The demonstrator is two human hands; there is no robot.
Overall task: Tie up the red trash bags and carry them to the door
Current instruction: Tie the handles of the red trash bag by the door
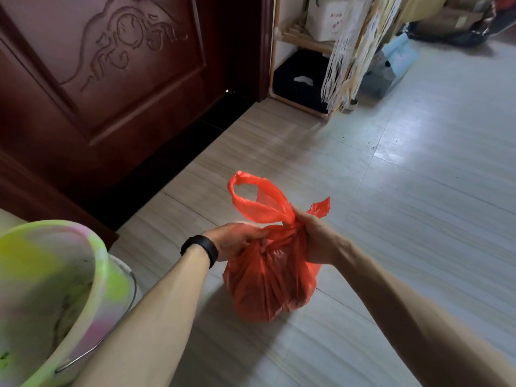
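Far left, cut off by the frame edge: a pastel plastic bucket (55, 275) with a wire handle, close beside the dark carved wooden door (111, 79). Wears a black wristband (201, 248) on the left forearm. Grips the gathered neck of the red trash bag (268, 286) with the left hand (240, 238), fingers curled into the plastic from the left side. Holds the bag mid-view over the pale tiled floor (418, 191), near the door's threshold; cannot tell whether resting on the tiles or hanging just above them. Shows one handle loop (259, 202) standing up open above the neck, between the two hands. Clamps the neck from the other side with the right hand (315, 238), fingers wrapped round it, a second handle tip (321, 206) poking out behind the knuckles. Further back, right of the door: a wooden shelf (300, 40) with a black box (296, 90) on its lowest level, then a fringed pale cloth (343, 65) hanging down.
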